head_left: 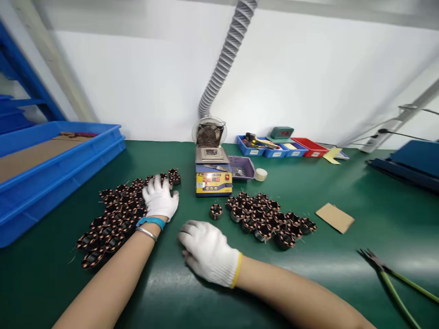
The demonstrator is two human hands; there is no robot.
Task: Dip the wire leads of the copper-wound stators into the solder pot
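Observation:
My left hand [161,199], in a white glove, lies over the right side of a large group of copper-wound motor stators [118,210]. Its fingers are spread and reach across some of the rings, hiding part of them. My right hand [209,251], also gloved, is over the green table at the middle, slightly blurred. Its fingers are loosely bent and apart from the thumb, with nothing visible between them. Beyond it a single stator [216,211] stands alone. A second group of stators [264,213] sits to the right, with thin wire ends sticking out.
A yellow-and-blue heating unit [213,180] stands at the back below a grey duct hose [228,55]. Beside it are a purple tray [252,169] and a round white tin [261,174]. Cardboard [335,217] and green-handled pliers [384,269] lie right. A blue crate [68,169] borders the left.

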